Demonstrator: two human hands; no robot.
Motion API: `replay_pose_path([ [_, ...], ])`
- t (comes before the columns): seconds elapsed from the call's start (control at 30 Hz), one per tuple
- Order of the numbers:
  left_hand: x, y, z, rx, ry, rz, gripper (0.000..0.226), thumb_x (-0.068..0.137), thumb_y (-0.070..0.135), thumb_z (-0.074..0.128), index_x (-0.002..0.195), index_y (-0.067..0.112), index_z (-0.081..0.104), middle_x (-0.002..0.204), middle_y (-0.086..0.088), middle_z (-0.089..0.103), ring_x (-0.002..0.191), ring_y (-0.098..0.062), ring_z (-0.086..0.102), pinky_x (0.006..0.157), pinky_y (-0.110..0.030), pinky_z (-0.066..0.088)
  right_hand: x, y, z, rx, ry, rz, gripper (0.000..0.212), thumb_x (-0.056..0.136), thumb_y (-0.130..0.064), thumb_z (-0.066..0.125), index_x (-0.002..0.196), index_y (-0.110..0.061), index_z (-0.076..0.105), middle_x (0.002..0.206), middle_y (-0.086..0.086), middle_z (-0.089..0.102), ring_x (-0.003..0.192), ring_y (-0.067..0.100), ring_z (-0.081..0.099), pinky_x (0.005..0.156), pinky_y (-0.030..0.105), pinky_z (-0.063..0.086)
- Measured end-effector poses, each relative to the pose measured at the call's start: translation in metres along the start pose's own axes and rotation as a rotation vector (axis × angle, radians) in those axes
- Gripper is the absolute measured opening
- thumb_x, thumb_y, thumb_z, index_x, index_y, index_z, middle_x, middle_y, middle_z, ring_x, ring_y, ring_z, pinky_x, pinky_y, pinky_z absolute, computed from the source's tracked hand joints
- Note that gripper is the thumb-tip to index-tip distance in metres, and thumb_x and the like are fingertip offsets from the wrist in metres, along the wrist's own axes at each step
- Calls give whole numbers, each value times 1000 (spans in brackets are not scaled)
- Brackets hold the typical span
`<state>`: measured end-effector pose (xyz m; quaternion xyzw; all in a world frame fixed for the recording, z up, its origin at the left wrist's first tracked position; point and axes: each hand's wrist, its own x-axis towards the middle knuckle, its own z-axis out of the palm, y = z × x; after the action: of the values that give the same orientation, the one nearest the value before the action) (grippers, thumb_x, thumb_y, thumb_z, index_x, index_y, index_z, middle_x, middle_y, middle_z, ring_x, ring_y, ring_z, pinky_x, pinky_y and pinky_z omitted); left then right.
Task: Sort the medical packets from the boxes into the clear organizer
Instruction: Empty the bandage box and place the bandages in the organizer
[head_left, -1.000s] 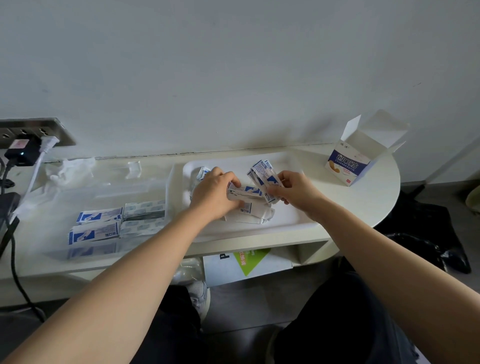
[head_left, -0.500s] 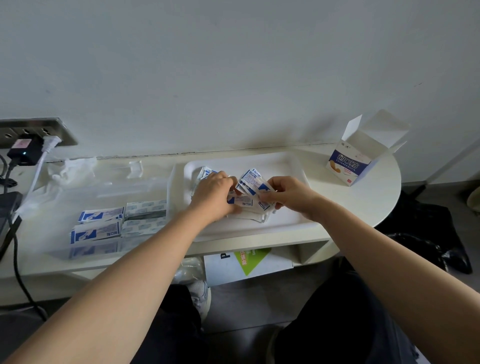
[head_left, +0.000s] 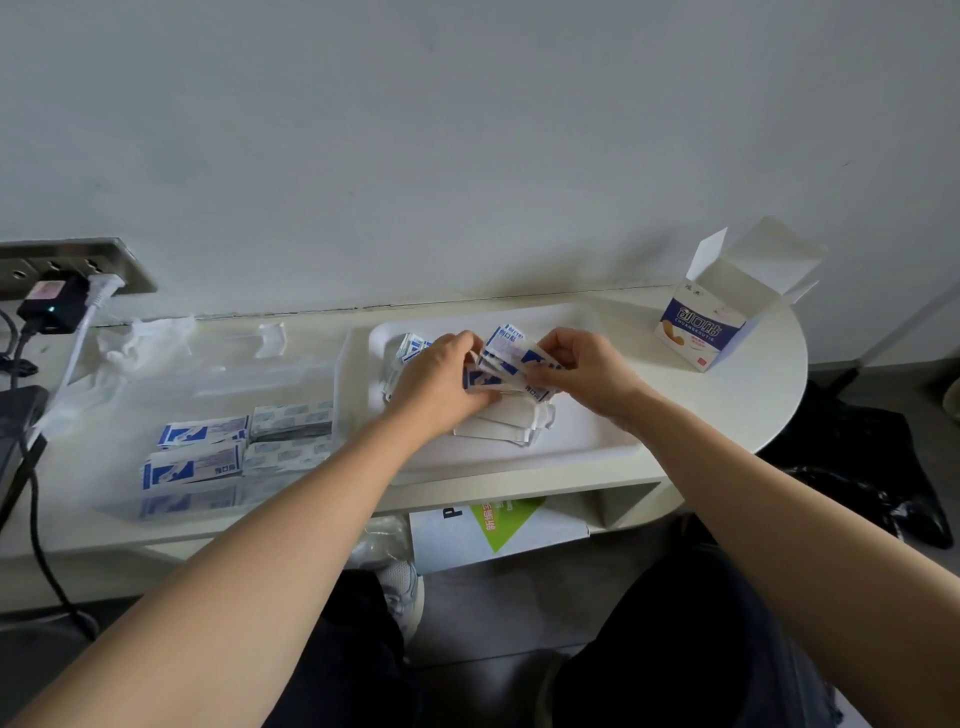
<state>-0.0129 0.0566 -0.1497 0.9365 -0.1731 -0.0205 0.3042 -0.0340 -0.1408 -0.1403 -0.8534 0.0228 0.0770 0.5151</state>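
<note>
I see both hands over the white tray mid-bench. The left hand curls round a fan of blue-and-white packets, and the right hand pinches the same bunch. Plain white packets lie on the tray beneath. Sorted packets sit in the clear organizer toward the left end, and the open box stands at the right end.

Blue-white packets fanned, held up; sorted stacks in clear organizer; open box far right
</note>
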Motion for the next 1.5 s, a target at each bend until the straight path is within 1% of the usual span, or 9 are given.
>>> replay_pose_path([
  [0.1,7,-4,0,-262,14,-175,20,76,27,77,90,21,64,80,6,61,70,-13,56,69,-31,48,8,2,-9,-79,123,-55,24,78,-13,76,99,-20,67,82,4,74,76,22,70,76,39,54],
  [0.23,27,1,2,-533,96,-296,18,79,9,71,80,26,64,71,1,63,61,-20,61,72,-43,56,26,-3,-17,-234,285,-134,10,78,-14,74,88,-14,72,81,4,73,76,23,67,71,34,51],
  [0.37,43,4,15,-459,100,-285,16,83,11,68,99,12,67,77,2,64,67,-20,63,69,-30,51,41,2,-18,-348,312,-177,12,76,-11,72,88,-13,71,81,3,71,77,22,62,70,33,48],
  [0.53,50,0,28,-258,67,-247,31,81,13,69,111,19,67,109,-3,59,86,-14,57,76,-23,44,56,25,-11,-532,210,-178,9,78,-13,71,85,-17,69,86,1,66,87,22,55,70,32,43],
  [0.73,54,0,31,-209,56,-248,39,78,14,71,116,21,66,113,-5,50,94,-16,55,80,-21,40,63,35,-8,-560,206,-176,20,76,-14,74,95,-14,70,91,4,60,91,20,48,70,26,31],
  [0.9,59,10,39,-194,42,-205,32,81,14,69,113,19,68,114,-5,55,96,-17,59,86,-29,49,64,33,-4,-455,172,-126,23,73,-9,73,96,-14,70,89,0,56,80,16,50,71,27,41],
  [1.1,60,5,42,-201,75,-206,19,84,12,67,102,15,72,104,-5,66,85,-17,62,76,-26,48,61,37,-12,-336,202,-70,20,72,-2,68,89,-13,72,83,3,64,69,12,53,59,4,37],
  [1.3,59,13,32,-319,162,-257,7,84,19,69,90,20,71,77,10,62,65,-4,53,59,-22,41,52,26,-17,-172,221,-85,12,77,-8,73,87,-13,75,75,3,68,67,11,57,61,9,40],
  [1.5,51,16,4,-392,235,-234,4,82,19,70,86,18,71,80,4,66,73,-13,59,71,-25,48,43,4,-22,191,219,-86,11,79,-10,75,88,-16,76,82,5,74,69,8,62,77,25,51],
])
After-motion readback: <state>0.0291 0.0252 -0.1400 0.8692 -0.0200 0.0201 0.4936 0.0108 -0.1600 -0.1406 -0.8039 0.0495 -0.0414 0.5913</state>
